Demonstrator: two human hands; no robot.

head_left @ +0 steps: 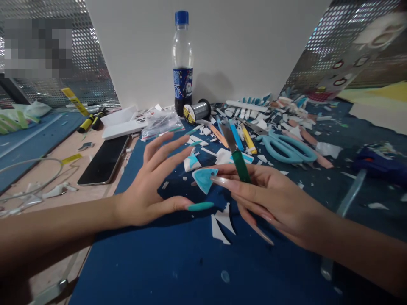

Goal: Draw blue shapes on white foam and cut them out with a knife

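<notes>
Between the thumb and index finger of my right hand (263,190) is a small light-blue triangular piece (203,178) with a tiny hole near its corner. The same hand also holds a green-handled knife (241,164), blade pointing up and away. My left hand (152,182) is to the left of the triangular piece, fingers spread and holding nothing. Its long nails are turquoise. Below the piece, white pointed scraps (219,226) lie on the dark blue mat (152,267). A white scrap with blue colouring (192,162) rests just beyond the left fingertips.
Behind the hands stand a cola bottle (182,80) and a wire spool (199,111). Blue scissors (288,147), markers (248,139) and many white scraps spread to the right. A phone (104,160) lies at left, a glue gun (381,163) at far right.
</notes>
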